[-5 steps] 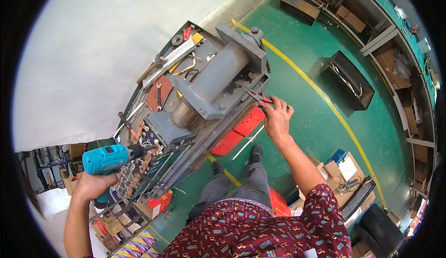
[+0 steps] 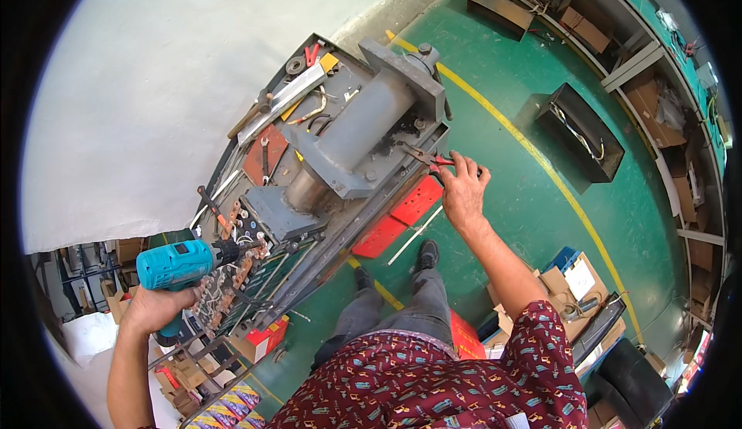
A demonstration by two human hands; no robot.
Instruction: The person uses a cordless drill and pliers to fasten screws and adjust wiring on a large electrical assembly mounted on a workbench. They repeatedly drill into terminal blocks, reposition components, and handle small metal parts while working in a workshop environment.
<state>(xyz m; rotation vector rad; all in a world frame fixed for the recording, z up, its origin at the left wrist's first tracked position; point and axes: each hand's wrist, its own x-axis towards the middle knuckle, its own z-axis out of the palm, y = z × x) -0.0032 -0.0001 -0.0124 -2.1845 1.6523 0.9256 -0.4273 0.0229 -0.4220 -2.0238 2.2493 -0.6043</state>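
Observation:
My left hand is wrapped round the grip of a teal cordless drill, its chuck pointing right over small metal parts and wires at the bench's near left end. Red-handled pliers are in my right hand, their jaws over the right edge of the metal bench. I cannot make out anything between the jaws. Beside the pliers, a grey steel press-like tool with a thick cylinder lies along the bench.
A wrench, a hammer and a tape roll lie on the bench by the white wall. Red perforated panels hang at its side. A black metal box sits on the green floor, with cardboard boxes nearer my right.
My right hand has shifted slightly up with the pliers, and their handles have spread a little. The left hand and drill stay where they were.

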